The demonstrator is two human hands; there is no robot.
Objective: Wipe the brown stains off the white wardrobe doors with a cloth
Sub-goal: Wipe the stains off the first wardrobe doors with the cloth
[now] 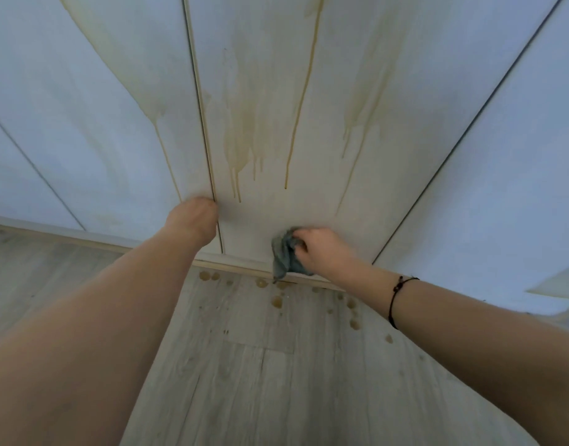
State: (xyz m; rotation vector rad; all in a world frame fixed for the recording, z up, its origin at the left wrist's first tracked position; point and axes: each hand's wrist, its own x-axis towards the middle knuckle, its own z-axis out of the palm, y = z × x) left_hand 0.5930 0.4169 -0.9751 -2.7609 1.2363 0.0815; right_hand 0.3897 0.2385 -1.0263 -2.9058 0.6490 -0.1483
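Note:
White wardrobe doors (421,107) fill the upper view, streaked with brown drip stains (241,136) that run down the middle door and the door to its left. My right hand (321,252) grips a bunched grey-green cloth (284,255) and holds it against the bottom of the middle door, just above the plinth. My left hand (193,220) presses on the doors at the gap between the left and middle door; its fingers are hidden behind the back of the hand. The lower strip of the middle door around the cloth looks free of streaks.
Pale wood-look floor (260,365) lies below the doors, with several brown droplets (278,302) spattered near the plinth. A pale object (559,284) juts in at the right edge. A black cord bracelet (395,304) circles my right wrist.

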